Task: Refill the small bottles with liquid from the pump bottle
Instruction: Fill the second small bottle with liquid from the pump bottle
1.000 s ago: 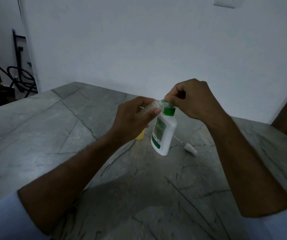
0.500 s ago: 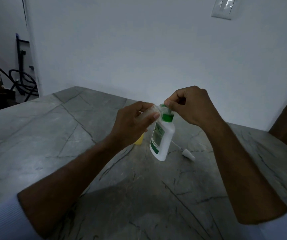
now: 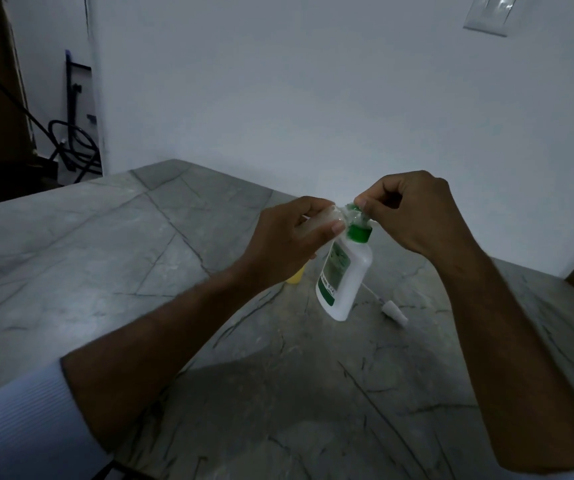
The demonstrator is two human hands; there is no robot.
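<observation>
Pinching the green pump head, the right hand (image 3: 413,213) has its fingers curled tight over the top of the pump bottle (image 3: 344,271), which hangs tilted from that grip with its base clear of the bench (image 3: 105,254). The left hand (image 3: 289,240) grips a small clear bottle (image 3: 320,221), thumb and fingers wrapped round it, its mouth held right against the pump's nozzle.

Judging by this pose, liquid is being pumped across. The chief risk is a miss: the small bottle's mouth is narrow, the pump bottle swings from one hand, and any drift between nozzle and mouth would send liquid over the left fingers and onto the bench. A hard press could also overfill it.

How much the clear bottle holds I cannot tell; it is dim and mostly covered by the fingers. The white pump bottle is opaque, so its level is hidden too.

Just beyond and below the left hand, a yellow bottle (image 3: 295,276) peeks out on the bench, contents unseen. Below the right hand, near the pump bottle's base, lies a white spray cap (image 3: 394,311) with its thin tube, presumably off the bottle being filled.
</observation>
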